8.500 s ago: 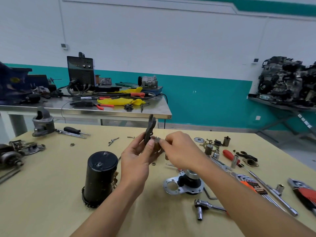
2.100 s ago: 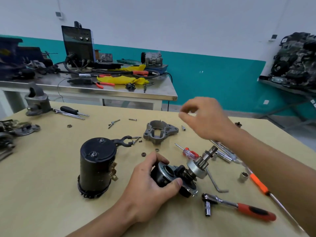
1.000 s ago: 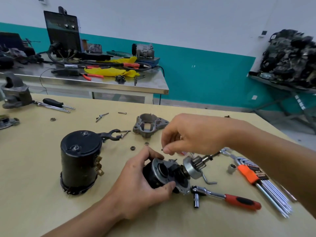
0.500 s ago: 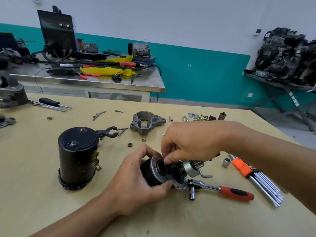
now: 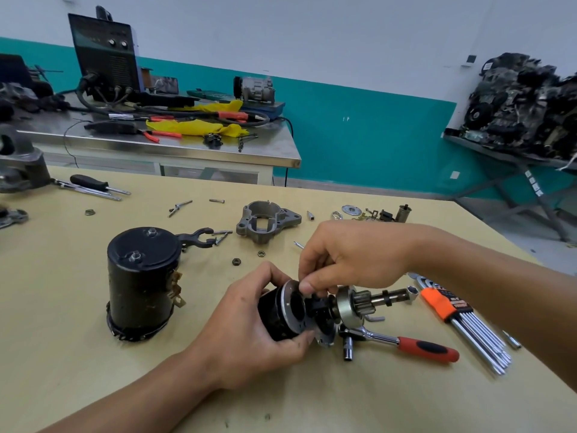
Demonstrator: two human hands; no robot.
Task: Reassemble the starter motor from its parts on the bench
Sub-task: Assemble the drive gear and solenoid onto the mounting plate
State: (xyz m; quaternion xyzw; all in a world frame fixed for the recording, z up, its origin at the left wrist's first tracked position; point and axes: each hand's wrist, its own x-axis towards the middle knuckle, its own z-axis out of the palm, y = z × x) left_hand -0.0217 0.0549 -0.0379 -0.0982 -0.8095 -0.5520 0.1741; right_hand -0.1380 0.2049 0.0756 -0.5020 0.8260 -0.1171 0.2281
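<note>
Here, the left grip (image 5: 249,332), a bare hand, is wrapped round the black drum end of the drive assembly (image 5: 293,310). The assembly lies sideways low over the worktop (image 5: 62,354), its pinion and shaft (image 5: 390,296) pointing off to that grip's right. The right grip (image 5: 349,254) comes down from above with fingers curled, pinching the black part between the silver flange and the pinion; what sits under the fingertips is hidden. Just right of the grips lies a ratchet (image 5: 406,342) with a red handle, and beyond it a hex key set (image 5: 443,304) in an orange holder whose white lettering is too small to read. Left of the left grip the black motor body (image 5: 140,276) stands upright, with a black fork lever (image 5: 195,239) just behind it. Past the right grip sit two loose nuts (image 5: 236,261), a grey cast end housing (image 5: 267,220) and scattered small parts (image 5: 351,210). Farther back, a steel table (image 5: 156,145) carries a black machine (image 5: 106,51) and a yellow cloth (image 5: 193,126).
</note>
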